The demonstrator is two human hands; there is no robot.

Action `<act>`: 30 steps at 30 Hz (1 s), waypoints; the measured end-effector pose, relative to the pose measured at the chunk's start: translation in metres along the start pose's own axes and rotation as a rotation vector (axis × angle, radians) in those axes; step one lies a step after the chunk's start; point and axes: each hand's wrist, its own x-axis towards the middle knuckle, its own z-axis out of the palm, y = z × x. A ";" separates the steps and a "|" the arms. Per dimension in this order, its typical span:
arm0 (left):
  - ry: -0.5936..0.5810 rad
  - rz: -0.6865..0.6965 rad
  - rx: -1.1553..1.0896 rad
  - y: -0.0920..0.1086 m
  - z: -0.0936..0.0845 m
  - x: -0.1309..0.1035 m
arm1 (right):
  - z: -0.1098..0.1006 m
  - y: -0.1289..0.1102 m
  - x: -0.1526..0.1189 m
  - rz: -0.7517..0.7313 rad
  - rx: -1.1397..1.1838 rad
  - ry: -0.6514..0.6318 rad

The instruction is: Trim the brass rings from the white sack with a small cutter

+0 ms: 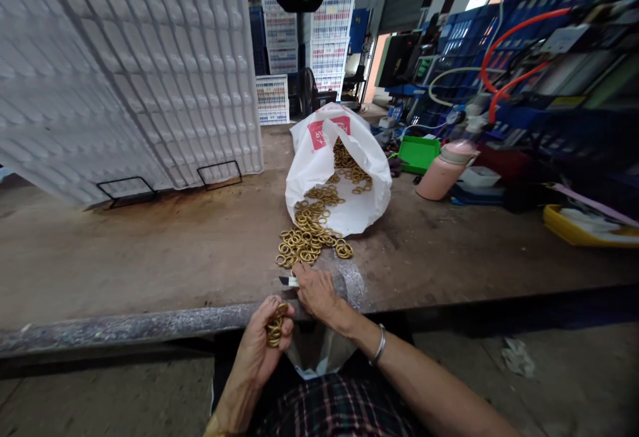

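Note:
My left hand [259,337], at the table's front edge, is closed around several brass-coloured rings [274,327]. Its fingers curl over them, palm up. My right hand [317,291] rests at the edge of the table, gripping a small blade-like tool [288,282] with a dark tip and a white body; its exact kind I cannot make out. Just beyond that hand lies a loose heap of the same rings [304,241]. They spill from the mouth of a white plastic sack [372,207] with red print, and more rings show inside it.
Below the table edge, an open bag [319,350] hangs at my lap. White ribbed plastic trays [200,71] stand upright on the left on black wire stands. A pink bottle [444,171], a green tray [418,154] and a yellow tray [589,231] are on the right. Stacked crates [329,44] stand behind.

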 end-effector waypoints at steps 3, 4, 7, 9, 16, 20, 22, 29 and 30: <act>-0.033 -0.029 -0.084 0.007 -0.001 0.001 | 0.000 0.001 0.000 0.010 -0.008 0.021; -0.041 -0.039 -0.112 0.009 -0.001 0.002 | 0.001 0.002 0.000 0.011 -0.002 0.029; -0.034 -0.058 -0.158 0.013 -0.001 0.006 | 0.006 0.011 0.001 -0.006 0.090 0.052; 0.000 -0.032 -0.135 0.014 0.000 0.009 | 0.008 0.019 0.003 -0.010 0.237 0.081; 0.019 0.169 0.242 0.006 0.017 0.023 | 0.002 0.037 -0.002 0.019 0.953 0.104; 0.019 0.204 0.406 -0.002 0.025 0.029 | -0.004 0.036 -0.010 -0.010 1.077 0.008; 0.012 0.211 0.455 -0.006 0.025 0.031 | -0.004 0.036 -0.012 -0.015 1.111 -0.012; 0.105 0.358 0.737 -0.011 0.029 0.032 | -0.002 0.036 -0.010 0.032 1.014 0.056; 0.106 0.378 0.771 -0.010 0.031 0.032 | -0.002 0.035 -0.009 0.035 1.002 0.059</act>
